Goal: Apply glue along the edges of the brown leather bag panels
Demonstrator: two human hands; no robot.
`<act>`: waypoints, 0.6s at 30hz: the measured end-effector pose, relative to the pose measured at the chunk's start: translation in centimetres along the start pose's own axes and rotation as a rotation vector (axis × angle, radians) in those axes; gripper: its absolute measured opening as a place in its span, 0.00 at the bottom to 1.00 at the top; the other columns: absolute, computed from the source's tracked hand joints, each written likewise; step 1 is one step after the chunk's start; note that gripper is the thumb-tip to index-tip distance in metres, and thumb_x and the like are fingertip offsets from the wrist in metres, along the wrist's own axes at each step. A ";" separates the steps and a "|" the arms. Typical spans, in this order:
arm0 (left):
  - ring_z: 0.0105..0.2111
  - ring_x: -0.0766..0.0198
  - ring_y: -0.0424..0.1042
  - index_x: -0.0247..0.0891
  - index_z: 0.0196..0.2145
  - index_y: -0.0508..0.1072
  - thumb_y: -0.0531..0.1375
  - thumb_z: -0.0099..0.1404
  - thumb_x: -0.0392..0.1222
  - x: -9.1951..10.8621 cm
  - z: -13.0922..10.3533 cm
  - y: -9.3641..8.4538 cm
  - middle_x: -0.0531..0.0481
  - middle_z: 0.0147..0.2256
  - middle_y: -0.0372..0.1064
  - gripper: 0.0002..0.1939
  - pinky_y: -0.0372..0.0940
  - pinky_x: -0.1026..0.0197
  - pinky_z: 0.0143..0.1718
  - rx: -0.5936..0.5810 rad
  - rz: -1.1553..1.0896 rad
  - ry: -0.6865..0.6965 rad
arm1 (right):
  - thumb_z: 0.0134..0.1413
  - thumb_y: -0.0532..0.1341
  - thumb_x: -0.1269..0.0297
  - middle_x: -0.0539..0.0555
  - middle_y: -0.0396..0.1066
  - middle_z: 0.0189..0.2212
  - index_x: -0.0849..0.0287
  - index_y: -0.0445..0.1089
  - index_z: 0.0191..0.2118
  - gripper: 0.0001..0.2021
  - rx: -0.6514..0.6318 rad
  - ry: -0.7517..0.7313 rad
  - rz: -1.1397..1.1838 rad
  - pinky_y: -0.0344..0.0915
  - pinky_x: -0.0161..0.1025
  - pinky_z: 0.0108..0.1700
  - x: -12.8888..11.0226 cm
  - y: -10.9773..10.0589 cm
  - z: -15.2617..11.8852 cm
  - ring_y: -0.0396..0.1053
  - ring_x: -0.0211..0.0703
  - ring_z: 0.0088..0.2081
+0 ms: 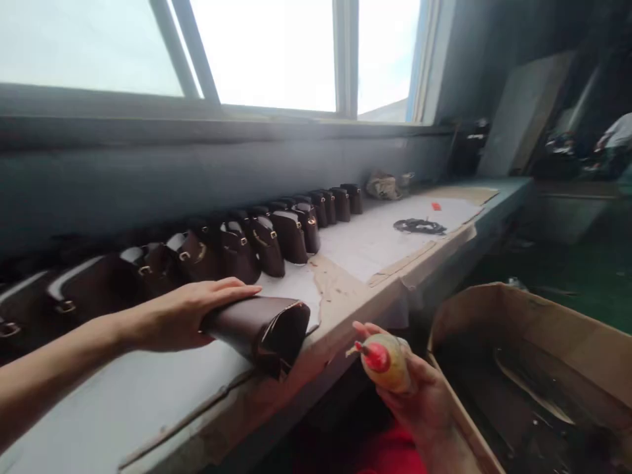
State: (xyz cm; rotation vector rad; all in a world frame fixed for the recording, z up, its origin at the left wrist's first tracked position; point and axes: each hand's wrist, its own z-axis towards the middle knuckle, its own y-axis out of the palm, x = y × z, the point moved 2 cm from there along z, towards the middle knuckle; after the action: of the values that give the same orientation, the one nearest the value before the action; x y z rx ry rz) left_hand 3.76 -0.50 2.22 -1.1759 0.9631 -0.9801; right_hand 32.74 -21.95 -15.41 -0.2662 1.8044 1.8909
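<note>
On the near edge of the bench lies a dark brown leather bag body [237, 326] on its side, its open end facing right. My left hand [185, 316] grips it from the left, fingers stretched along its top; the thumb is mostly hidden. Off the bench's front edge, my right hand [419, 382] is wrapped round a squeeze bottle [392, 365] with yellowish contents. Its red cap and thin nozzle point left toward the bag body, apart from it. Behind my left hand stand several similar brown bag bodies [266, 243] with small gold-coloured buckles, in a row.
White sheets and cardboard cover the bench [340, 276]. Farther along lie a dark coiled strap [419, 226], a small red piece [436, 206] and a crumpled beige bundle [384, 185]. A large cardboard box [567, 316] with dark pieces stands at right. A person [618, 135] is far right.
</note>
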 end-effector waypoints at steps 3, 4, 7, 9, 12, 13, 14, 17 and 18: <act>0.58 0.50 0.74 0.46 0.73 0.55 0.63 0.54 0.23 -0.9 -1.4 0.0 0.41 0.66 0.64 0.52 0.70 0.54 0.59 -0.137 -0.045 -0.012 | 0.57 0.71 0.60 0.64 0.72 0.65 0.60 0.80 0.57 0.23 0.127 0.002 -0.008 0.68 0.28 0.23 -0.7 -1.6 -0.2 0.80 0.43 0.39; 0.58 0.49 0.74 0.47 0.73 0.53 0.64 0.54 0.24 -1.1 -1.3 0.2 0.40 0.67 0.63 0.53 0.70 0.52 0.59 -0.146 -0.050 -0.008 | 0.54 0.72 0.59 0.64 0.74 0.63 0.60 0.81 0.56 0.23 0.174 0.009 -0.034 0.67 0.28 0.22 -0.8 -1.9 -0.2 0.80 0.45 0.41; 0.57 0.48 0.75 0.48 0.73 0.52 0.67 0.56 0.27 -1.0 -0.7 0.9 0.41 0.66 0.63 0.52 0.71 0.52 0.59 -0.128 -0.069 0.010 | 0.47 0.75 0.57 0.64 0.81 0.51 0.58 0.84 0.47 0.20 0.312 0.018 -0.139 0.65 0.30 0.19 -0.9 -2.4 -0.2 0.80 0.48 0.36; 0.58 0.49 0.74 0.46 0.73 0.53 0.65 0.60 0.27 -0.9 -0.5 1.1 0.41 0.67 0.62 0.48 0.70 0.51 0.60 -0.121 -0.099 0.002 | 0.45 0.76 0.55 0.62 0.82 0.43 0.56 0.84 0.41 0.17 0.415 0.010 -0.191 0.67 0.33 0.19 -1.0 -2.8 -0.1 0.78 0.48 0.31; 0.60 0.48 0.72 0.43 0.73 0.53 0.63 0.62 0.26 -0.7 -0.8 1.2 0.40 0.68 0.60 0.45 0.68 0.49 0.63 -0.127 -0.128 -0.006 | 0.42 0.77 0.54 0.59 0.80 0.37 0.55 0.83 0.40 0.18 0.501 0.003 -0.294 0.70 0.38 0.22 -0.8 -3.2 0.0 0.75 0.47 0.28; 0.60 0.47 0.71 0.43 0.73 0.53 0.63 0.62 0.26 -0.6 -1.1 1.2 0.40 0.67 0.61 0.46 0.68 0.48 0.63 -0.130 -0.126 -0.006 | 0.41 0.78 0.53 0.58 0.79 0.36 0.54 0.82 0.40 0.19 0.502 0.001 -0.341 0.69 0.37 0.21 -0.7 -3.1 0.0 0.73 0.46 0.27; 0.60 0.47 0.71 0.43 0.73 0.53 0.63 0.61 0.25 -0.6 -1.4 1.3 0.40 0.67 0.61 0.47 0.68 0.48 0.62 -0.135 -0.118 -0.012 | 0.41 0.78 0.53 0.57 0.78 0.35 0.55 0.81 0.41 0.20 0.493 0.000 -0.391 0.67 0.36 0.20 -0.4 -3.0 -0.1 0.71 0.44 0.26; 0.60 0.47 0.71 0.44 0.73 0.53 0.63 0.60 0.24 -0.7 -2.4 1.7 0.40 0.66 0.62 0.47 0.69 0.49 0.61 -0.134 -0.095 -0.027 | 0.41 0.79 0.52 0.52 0.75 0.32 0.56 0.78 0.43 0.24 0.482 0.000 -0.529 0.62 0.31 0.19 0.5 -2.3 -0.4 0.66 0.38 0.24; 0.60 0.47 0.71 0.45 0.73 0.53 0.64 0.60 0.26 -0.6 -2.8 1.9 0.40 0.66 0.63 0.47 0.69 0.50 0.61 -0.123 -0.095 -0.025 | 0.41 0.80 0.52 0.51 0.74 0.31 0.56 0.77 0.44 0.25 0.488 -0.006 -0.566 0.62 0.30 0.19 0.9 -2.0 -0.5 0.65 0.37 0.24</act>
State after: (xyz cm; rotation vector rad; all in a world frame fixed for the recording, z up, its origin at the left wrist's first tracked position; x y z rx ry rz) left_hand 1.11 -0.44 0.08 -1.3434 0.9660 -0.9908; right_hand 32.89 -22.23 -17.65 -0.5231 1.8668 1.0357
